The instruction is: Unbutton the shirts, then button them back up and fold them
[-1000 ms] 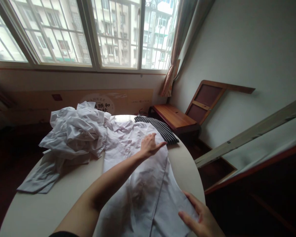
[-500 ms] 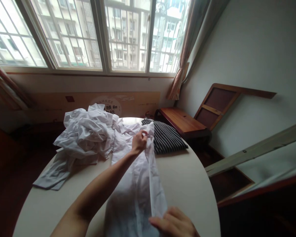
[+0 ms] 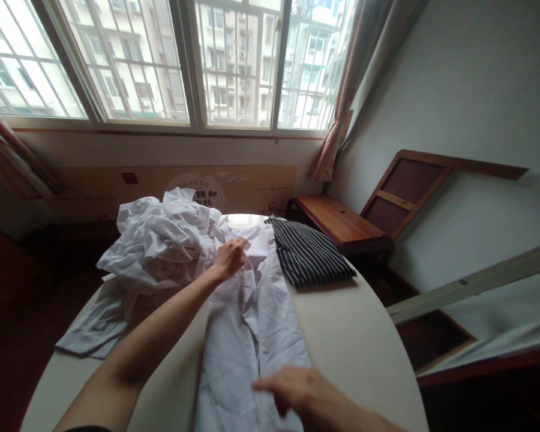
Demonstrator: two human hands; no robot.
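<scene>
A white garment (image 3: pixel 276 318) lies lengthwise down the middle of the round table, creased, with a fold running along it. Near its far end my left hand (image 3: pixel 231 258) pinches the cloth, fingers closed. At its near end, my right hand (image 3: pixel 297 387) is over the cloth with the index finger reaching left; the other fingers curl underneath, and whether they grip cloth is hidden. A heap of crumpled white cloth (image 3: pixel 162 231) sits left of my left hand. Beyond the garment on the right lies a black-and-white striped cloth (image 3: pixel 312 252), flat and folded.
The round white table (image 3: pixel 360 342) has its curved edge at right. Behind it stand a low wooden bench (image 3: pixel 342 219) and a tilted wooden frame (image 3: pixel 398 186) against the wall. A long printed box (image 3: pixel 153 186) is under the barred window.
My left hand has moved left, and the garment's right part now lies more spread out. My right hand has shifted slightly left and up. The view has shifted slightly.
</scene>
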